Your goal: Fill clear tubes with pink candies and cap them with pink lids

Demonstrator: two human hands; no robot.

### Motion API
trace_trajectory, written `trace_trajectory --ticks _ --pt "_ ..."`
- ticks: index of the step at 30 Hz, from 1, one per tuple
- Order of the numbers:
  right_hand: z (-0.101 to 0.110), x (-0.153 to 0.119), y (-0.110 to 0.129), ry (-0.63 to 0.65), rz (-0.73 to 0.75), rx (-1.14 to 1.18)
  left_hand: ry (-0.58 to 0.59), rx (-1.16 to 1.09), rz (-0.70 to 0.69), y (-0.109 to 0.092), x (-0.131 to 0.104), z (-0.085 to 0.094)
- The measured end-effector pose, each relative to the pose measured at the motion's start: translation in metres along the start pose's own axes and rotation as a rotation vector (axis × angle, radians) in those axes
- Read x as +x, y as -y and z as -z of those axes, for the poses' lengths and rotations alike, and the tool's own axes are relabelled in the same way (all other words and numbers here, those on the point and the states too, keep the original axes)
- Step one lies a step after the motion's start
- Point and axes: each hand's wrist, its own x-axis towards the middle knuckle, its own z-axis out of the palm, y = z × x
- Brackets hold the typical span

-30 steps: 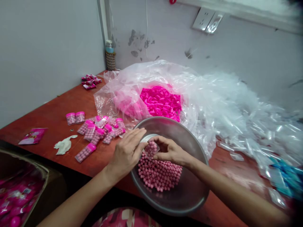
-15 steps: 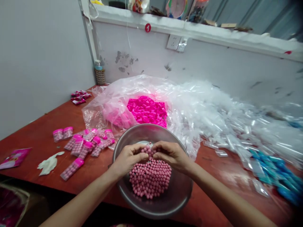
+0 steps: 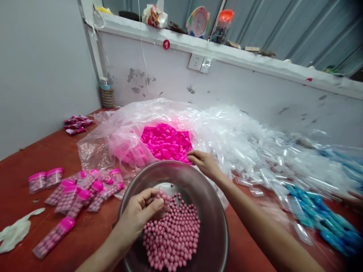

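Observation:
My left hand [image 3: 141, 211] is closed around a small clear plastic bottle [image 3: 163, 200] filled with pink balls, held over a metal bowl [image 3: 210, 196]. Loose pink balls [image 3: 172, 230] cover much of the bowl's bottom. Beyond the far rim, my right hand [image 3: 205, 162] stretches to the edge of a heap of bright pink caps [image 3: 167, 141]. Its fingers are extended, and nothing shows in them. A clear plastic bag [image 3: 93, 147] lies around the caps. Filled bottles with pink caps [image 3: 75, 196] lie in a group on the left.
The red table [image 3: 17, 166] also bears many clear empty bottles [image 3: 246, 139], blue pieces [image 3: 326, 215], a white scrap [image 3: 17, 230] and pink packets [image 3: 78, 124]. Another person's hand [image 3: 351, 200] shows at the right edge. A shelf [image 3: 176, 39] runs along the wall.
My right hand has left the bottle at my left hand and moved forward over the rim to the pink caps. The view has shifted, and another person's hand now shows at the right.

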Motion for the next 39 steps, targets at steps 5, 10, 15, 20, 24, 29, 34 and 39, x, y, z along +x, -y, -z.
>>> trace_trajectory --ticks 5,10,15,20,24,29,34,39 --pt "-0.016 0.075 -0.034 -0.042 -0.168 -0.204 -0.075 0.018 -0.016 0.001 0.002 -0.001" --pt "-0.044 0.103 -0.043 -0.027 -0.250 -0.302 -0.084 0.066 -0.049 0.002 0.003 0.001" --pt "-0.029 0.087 -0.026 -0.088 -0.125 -0.235 -0.090 0.091 -0.092 0.002 0.003 0.001" --pt "-0.002 0.014 0.026 -0.053 0.096 -0.019 -0.109 0.273 -0.200 -0.001 -0.003 -0.003" --pt "0.000 -0.051 0.070 0.130 0.418 0.271 -0.118 0.461 -0.309 -0.005 -0.008 -0.006" --pt "-0.012 -0.083 0.084 0.130 0.608 0.168 -0.123 0.607 -0.400 -0.004 -0.014 -0.008" --pt "-0.018 -0.093 0.081 0.107 0.606 0.085 -0.095 0.669 -0.495 0.000 -0.019 -0.009" --pt "-0.024 -0.102 0.081 0.067 0.641 0.062 -0.068 0.867 -0.617 0.009 -0.018 -0.005"
